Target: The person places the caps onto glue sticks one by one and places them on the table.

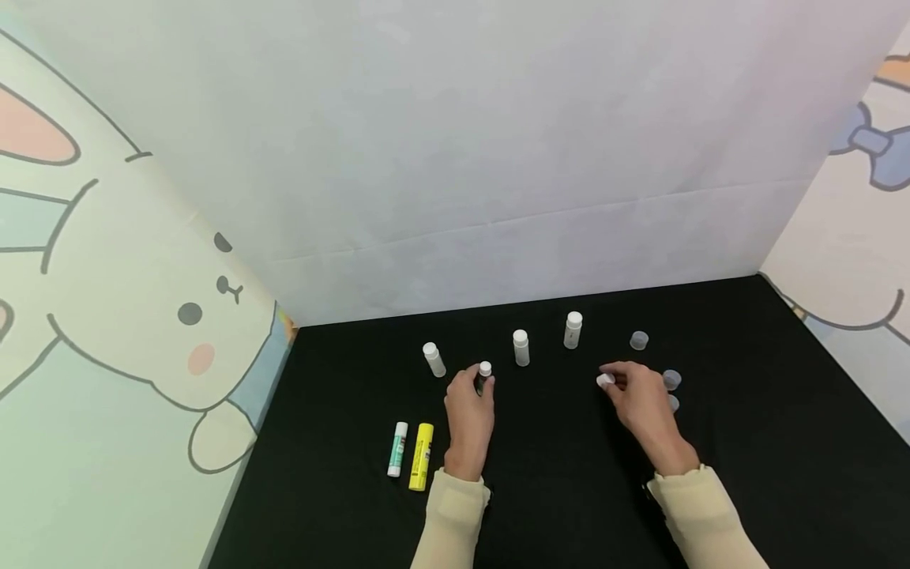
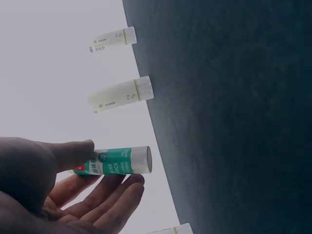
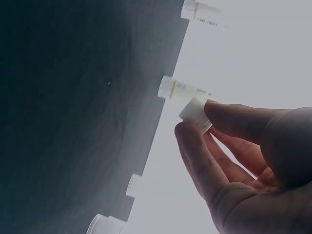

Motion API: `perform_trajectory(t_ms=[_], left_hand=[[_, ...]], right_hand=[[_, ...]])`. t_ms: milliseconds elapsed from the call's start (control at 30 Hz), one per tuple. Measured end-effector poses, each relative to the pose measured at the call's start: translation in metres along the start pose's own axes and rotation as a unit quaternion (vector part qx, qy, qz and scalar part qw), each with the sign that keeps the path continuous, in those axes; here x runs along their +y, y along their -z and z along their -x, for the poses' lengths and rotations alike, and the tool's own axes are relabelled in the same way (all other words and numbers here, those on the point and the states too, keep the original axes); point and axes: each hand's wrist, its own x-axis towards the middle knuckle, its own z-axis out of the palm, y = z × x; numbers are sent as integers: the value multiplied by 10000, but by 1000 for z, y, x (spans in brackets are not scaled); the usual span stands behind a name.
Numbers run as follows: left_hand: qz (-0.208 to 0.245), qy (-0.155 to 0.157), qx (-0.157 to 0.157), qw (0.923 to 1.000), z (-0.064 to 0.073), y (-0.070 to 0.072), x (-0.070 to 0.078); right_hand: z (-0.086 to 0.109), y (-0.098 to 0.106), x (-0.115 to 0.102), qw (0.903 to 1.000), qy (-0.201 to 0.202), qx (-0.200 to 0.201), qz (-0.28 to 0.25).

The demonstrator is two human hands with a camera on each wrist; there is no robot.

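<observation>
My left hand (image 1: 469, 415) holds an upright green-labelled glue stick (image 2: 117, 162) between thumb and fingers. Its white top shows above the fingers in the head view. With thumb and fingertips, my right hand (image 1: 643, 407) pinches a small white cap (image 3: 196, 116) over the right half of the table. Two white tubes with white caps, a middle one (image 1: 521, 348) and a right one (image 1: 573, 330), stand behind and between the hands. Another white tube (image 1: 434, 359) stands just beyond the left hand, to its left.
Left of my left forearm lie a green-and-white glue stick (image 1: 397, 449) and a longer yellow tube (image 1: 422, 457). One small clear cup (image 1: 639, 341) stands behind my right hand, and two more lie to its right, one partly hidden. A white wall (image 1: 498, 269) borders the black table (image 1: 341, 379).
</observation>
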Motion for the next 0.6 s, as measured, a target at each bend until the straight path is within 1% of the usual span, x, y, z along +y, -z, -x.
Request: perform_trajectory(t_ms=[100,267,367,600], left_hand=[[-11,-75,-55,10000,4,2,3],[29,-7,-190,9998,11,4,6],[39,26,-249,9997,14,4,7],[-44,-54,-350,9994,19,3,4]], right_hand=[[2,-1,-4,10000,18,-19,-42],[4,-3,-10,9999,29,-16,-97],[5,-5,-12,9999,35,-17,-144],[8,-8,-18,9996,51,-113,-252]])
